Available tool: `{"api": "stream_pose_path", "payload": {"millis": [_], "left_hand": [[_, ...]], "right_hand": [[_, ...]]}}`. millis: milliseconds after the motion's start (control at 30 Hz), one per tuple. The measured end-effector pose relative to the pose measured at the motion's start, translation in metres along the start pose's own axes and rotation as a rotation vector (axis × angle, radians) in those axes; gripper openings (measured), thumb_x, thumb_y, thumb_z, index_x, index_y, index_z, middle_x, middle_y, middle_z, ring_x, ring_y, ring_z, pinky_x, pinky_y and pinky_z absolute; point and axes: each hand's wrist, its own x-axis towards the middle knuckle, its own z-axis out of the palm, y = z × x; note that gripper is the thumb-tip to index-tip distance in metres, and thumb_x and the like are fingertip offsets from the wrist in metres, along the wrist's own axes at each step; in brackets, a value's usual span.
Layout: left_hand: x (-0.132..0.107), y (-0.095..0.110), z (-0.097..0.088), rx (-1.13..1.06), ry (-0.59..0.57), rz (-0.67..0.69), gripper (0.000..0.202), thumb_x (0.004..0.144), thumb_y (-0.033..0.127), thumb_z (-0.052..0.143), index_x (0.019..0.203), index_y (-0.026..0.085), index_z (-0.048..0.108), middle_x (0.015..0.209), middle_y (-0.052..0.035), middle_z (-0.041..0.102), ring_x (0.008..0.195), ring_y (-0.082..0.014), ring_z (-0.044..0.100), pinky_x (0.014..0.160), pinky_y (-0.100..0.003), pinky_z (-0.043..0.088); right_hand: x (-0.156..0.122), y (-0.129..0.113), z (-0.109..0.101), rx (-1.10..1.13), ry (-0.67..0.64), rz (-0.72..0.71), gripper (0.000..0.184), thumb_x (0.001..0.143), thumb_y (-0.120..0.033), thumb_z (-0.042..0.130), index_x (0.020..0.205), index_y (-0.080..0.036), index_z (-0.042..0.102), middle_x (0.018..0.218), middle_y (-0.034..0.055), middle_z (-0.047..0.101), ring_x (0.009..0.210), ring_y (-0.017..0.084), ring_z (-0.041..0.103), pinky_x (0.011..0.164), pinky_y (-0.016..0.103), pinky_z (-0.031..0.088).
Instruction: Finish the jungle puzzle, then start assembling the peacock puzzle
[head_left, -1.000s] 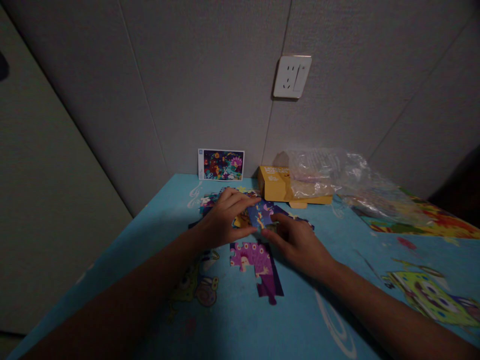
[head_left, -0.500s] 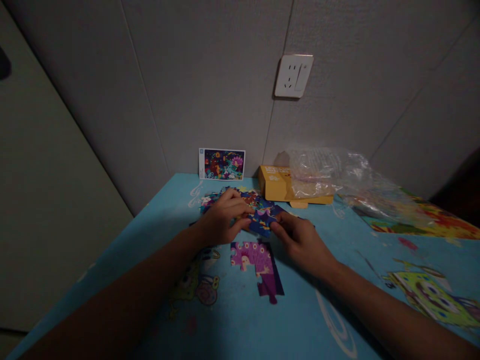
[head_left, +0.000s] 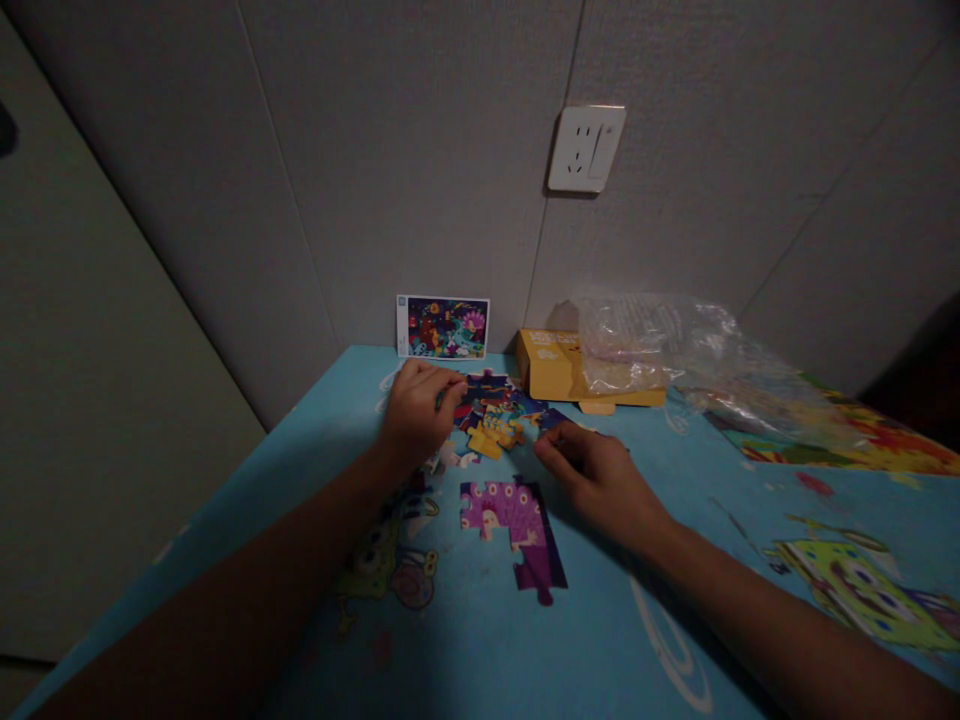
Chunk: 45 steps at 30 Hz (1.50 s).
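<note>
My left hand (head_left: 415,412) rests on the left side of a heap of loose puzzle pieces (head_left: 491,410), its fingers curled over some of them. Whether it grips one is hidden. My right hand (head_left: 596,478) lies on the table at the heap's right edge, fingers bent and pressed on pieces there. A joined purple puzzle section (head_left: 517,525) lies flat on the blue cartoon-print tablecloth (head_left: 480,640), just in front of both hands.
A small reference picture card (head_left: 442,327) leans on the wall behind the heap. A yellow box (head_left: 551,367) stands to its right with a crumpled clear plastic bag (head_left: 675,355) on it. A wall socket (head_left: 586,149) is above.
The blue joined piece that both hands held together is no longer between them. My left hand moved left and back onto the heap; my right hand lowered to the table.
</note>
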Motion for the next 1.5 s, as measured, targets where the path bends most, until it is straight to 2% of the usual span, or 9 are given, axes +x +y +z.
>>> {"api": "stream_pose_path", "payload": {"millis": [200,333,433,567,667,767,967,1233,1500], "left_hand": [[0.003,-0.008,0.002,0.091,-0.006,-0.322,0.016,0.087,0.025,0.054,0.084,0.018,0.069,0.076,-0.0050,0.071,0.083,-0.0240,0.059,0.079,-0.036,0.046],[0.004,-0.004,0.004,-0.057,-0.055,-0.353,0.020,0.088,0.027,0.052,0.079,0.018,0.069,0.072,-0.0029,0.072,0.084,-0.0221,0.062,0.083,-0.034,0.046],[0.004,-0.003,0.006,-0.108,-0.157,-0.369,0.021,0.087,0.029,0.053,0.088,0.018,0.072,0.083,-0.0035,0.074,0.093,-0.0228,0.063,0.090,-0.034,0.046],[0.002,-0.008,0.008,0.097,-0.258,-0.525,0.049,0.083,0.031,0.059,0.130,0.018,0.057,0.117,-0.0071,0.069,0.115,-0.0296,0.055,0.101,-0.042,0.040],[0.000,-0.013,0.009,0.257,-0.415,-0.585,0.056,0.079,0.044,0.063,0.131,0.024,0.058,0.131,-0.0085,0.060,0.124,-0.0381,0.044,0.100,-0.052,0.038],[-0.001,-0.014,0.008,0.289,-0.507,-0.573,0.046,0.079,0.049,0.062,0.121,0.031,0.064,0.129,-0.0054,0.061,0.123,-0.0380,0.044,0.097,-0.053,0.039],[0.001,-0.013,0.005,0.312,-0.449,-0.538,0.033,0.083,0.039,0.059,0.112,0.027,0.069,0.120,-0.0093,0.066,0.115,-0.0368,0.050,0.093,-0.053,0.040],[0.003,-0.022,0.001,0.321,-0.193,-0.600,0.040,0.086,0.041,0.054,0.119,0.020,0.061,0.117,-0.0155,0.065,0.114,-0.0399,0.049,0.093,-0.057,0.038],[0.002,-0.032,-0.003,0.453,-0.349,-0.688,0.036,0.084,0.027,0.051,0.117,0.023,0.065,0.117,-0.0187,0.060,0.113,-0.0399,0.053,0.092,-0.059,0.039]], "right_hand": [[-0.001,-0.002,-0.001,-0.069,-0.011,0.013,0.032,0.089,-0.045,0.046,0.082,-0.018,0.062,0.056,0.0016,0.058,0.049,0.014,0.048,0.049,0.029,0.027],[-0.001,-0.002,-0.001,-0.091,-0.006,-0.002,0.030,0.089,-0.043,0.048,0.081,-0.018,0.063,0.055,0.0020,0.057,0.049,0.014,0.047,0.049,0.029,0.026],[-0.001,-0.002,-0.002,-0.121,-0.007,-0.011,0.029,0.089,-0.041,0.048,0.081,-0.018,0.063,0.054,0.0014,0.056,0.048,0.014,0.045,0.049,0.029,0.025],[-0.001,-0.002,-0.002,-0.148,-0.009,-0.019,0.026,0.088,-0.038,0.047,0.081,-0.019,0.062,0.054,-0.0001,0.055,0.047,0.013,0.045,0.048,0.028,0.025],[-0.001,-0.003,-0.001,-0.151,-0.016,-0.022,0.024,0.088,-0.036,0.047,0.080,-0.019,0.062,0.053,-0.0008,0.054,0.048,0.013,0.045,0.049,0.028,0.026],[-0.001,-0.004,-0.001,-0.144,-0.015,-0.016,0.024,0.087,-0.035,0.047,0.079,-0.018,0.062,0.053,-0.0010,0.053,0.047,0.013,0.044,0.049,0.028,0.025],[-0.001,-0.007,-0.002,-0.149,-0.015,-0.015,0.023,0.085,-0.034,0.048,0.077,-0.019,0.062,0.051,-0.0009,0.052,0.047,0.013,0.042,0.049,0.028,0.024],[-0.001,-0.006,-0.002,-0.148,-0.019,-0.010,0.025,0.087,-0.036,0.047,0.077,-0.019,0.062,0.051,-0.0003,0.052,0.046,0.013,0.041,0.049,0.028,0.023],[-0.002,-0.007,-0.004,-0.160,-0.026,-0.014,0.023,0.086,-0.034,0.047,0.078,-0.019,0.063,0.052,-0.0007,0.053,0.047,0.013,0.043,0.048,0.028,0.026]]}}
